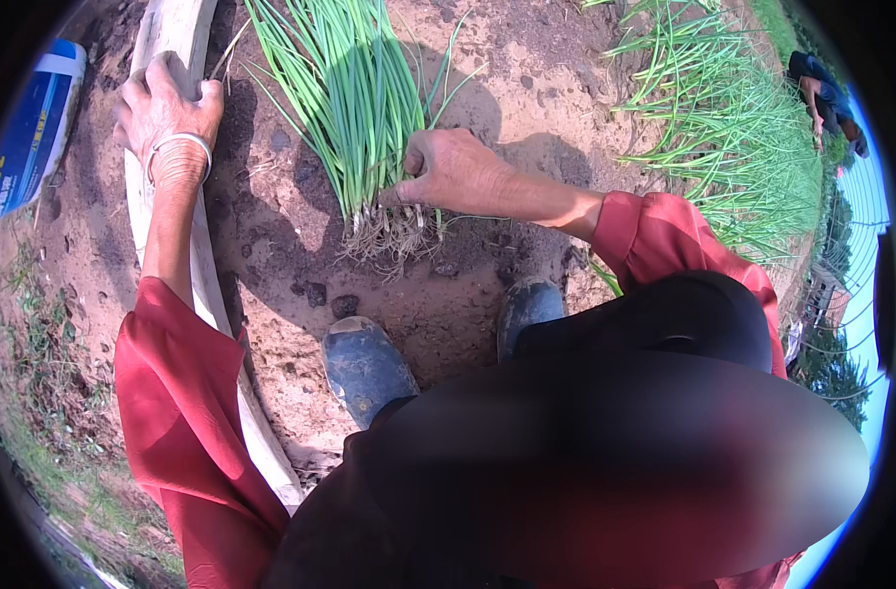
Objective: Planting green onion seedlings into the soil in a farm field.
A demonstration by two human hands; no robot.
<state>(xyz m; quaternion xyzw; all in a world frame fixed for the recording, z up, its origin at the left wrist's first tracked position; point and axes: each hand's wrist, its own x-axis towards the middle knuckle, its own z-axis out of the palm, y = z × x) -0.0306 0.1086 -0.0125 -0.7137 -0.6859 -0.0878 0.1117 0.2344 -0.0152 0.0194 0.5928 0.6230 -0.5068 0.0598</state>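
A bundle of green onions (359,110) lies on the bare soil before me, its leaves pointing away and its tangled roots (392,235) towards my boots. My right hand (459,173) is at the right side of the bundle, just above the roots, with fingers curled; whether it pinches a stalk cannot be told. My left hand (169,103), with a pale bangle (179,140) at the wrist, rests on a long weathered wooden plank (175,33) to the left, thumb apart from the fingers.
My mud-stained boots (367,368) stand on the soil below the bundle. A blue and white printed container or bag (39,125) lies at the far left. Rows of green onions (727,125) grow at the right, where another person (823,96) bends over. Weeds (50,346) cover the lower left.
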